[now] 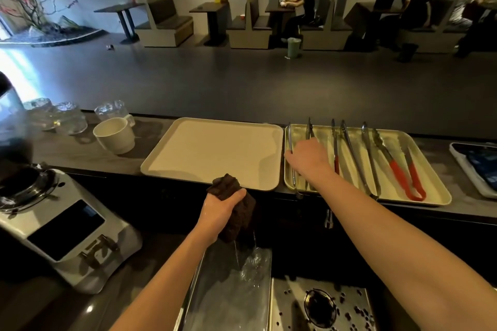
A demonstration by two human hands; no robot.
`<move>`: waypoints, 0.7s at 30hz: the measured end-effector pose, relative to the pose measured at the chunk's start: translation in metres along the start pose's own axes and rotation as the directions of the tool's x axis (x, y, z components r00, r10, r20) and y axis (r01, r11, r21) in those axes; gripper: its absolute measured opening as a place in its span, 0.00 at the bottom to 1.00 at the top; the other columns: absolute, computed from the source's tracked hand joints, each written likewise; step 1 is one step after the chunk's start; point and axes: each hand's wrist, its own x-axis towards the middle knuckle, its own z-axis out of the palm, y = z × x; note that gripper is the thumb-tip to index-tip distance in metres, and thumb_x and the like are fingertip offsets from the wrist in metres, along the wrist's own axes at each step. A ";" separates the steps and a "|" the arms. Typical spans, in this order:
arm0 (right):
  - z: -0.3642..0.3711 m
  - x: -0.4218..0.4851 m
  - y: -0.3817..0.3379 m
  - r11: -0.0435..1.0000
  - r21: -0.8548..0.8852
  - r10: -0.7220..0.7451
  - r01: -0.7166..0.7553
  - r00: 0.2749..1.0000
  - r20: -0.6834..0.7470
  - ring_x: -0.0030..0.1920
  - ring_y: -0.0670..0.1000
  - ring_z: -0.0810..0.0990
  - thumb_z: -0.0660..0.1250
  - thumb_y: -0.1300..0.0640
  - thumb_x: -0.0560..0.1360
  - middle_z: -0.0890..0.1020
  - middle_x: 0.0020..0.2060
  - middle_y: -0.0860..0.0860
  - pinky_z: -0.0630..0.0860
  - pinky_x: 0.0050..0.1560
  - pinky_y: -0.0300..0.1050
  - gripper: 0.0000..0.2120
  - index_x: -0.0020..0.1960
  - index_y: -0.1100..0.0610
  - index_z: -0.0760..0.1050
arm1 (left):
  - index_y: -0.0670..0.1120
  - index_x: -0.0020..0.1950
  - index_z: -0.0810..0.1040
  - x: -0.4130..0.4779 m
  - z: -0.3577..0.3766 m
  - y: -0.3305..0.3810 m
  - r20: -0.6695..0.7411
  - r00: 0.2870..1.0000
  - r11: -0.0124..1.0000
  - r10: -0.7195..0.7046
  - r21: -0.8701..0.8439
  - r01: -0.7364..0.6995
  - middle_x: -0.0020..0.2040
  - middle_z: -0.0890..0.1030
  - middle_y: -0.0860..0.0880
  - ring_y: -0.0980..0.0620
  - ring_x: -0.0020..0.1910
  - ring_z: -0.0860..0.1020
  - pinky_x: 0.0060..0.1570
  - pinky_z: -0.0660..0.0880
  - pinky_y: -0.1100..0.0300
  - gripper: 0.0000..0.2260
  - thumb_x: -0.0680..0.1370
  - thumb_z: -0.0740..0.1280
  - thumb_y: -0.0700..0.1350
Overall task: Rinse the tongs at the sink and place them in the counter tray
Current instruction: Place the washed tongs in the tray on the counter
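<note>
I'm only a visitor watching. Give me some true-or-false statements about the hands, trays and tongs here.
1. The left hand grips a dark cloth over the sink. True.
2. The tongs lie in the beige tray. False: the tongs lie in the metal tray, right of the beige tray.
3. The right hand is at the metal tray's left end. True.
4. The red-handled tongs lie at that tray's left end. False: the red-handled tongs lie at its right end.
5. The white cup stands in the sink. False: the white cup stands on the counter.
</note>
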 end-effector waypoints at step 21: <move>0.013 -0.188 -0.141 0.828 0.409 -0.347 0.384 0.923 -0.164 0.39 0.47 0.75 0.59 0.42 0.80 0.76 0.39 0.45 0.65 0.35 0.45 0.13 0.42 0.49 0.71 | 0.55 0.45 0.76 -0.097 -0.104 -0.033 -0.259 0.966 0.999 -0.011 -0.042 0.000 0.45 0.81 0.52 0.54 0.46 0.80 0.42 0.76 0.60 0.08 0.75 0.73 0.44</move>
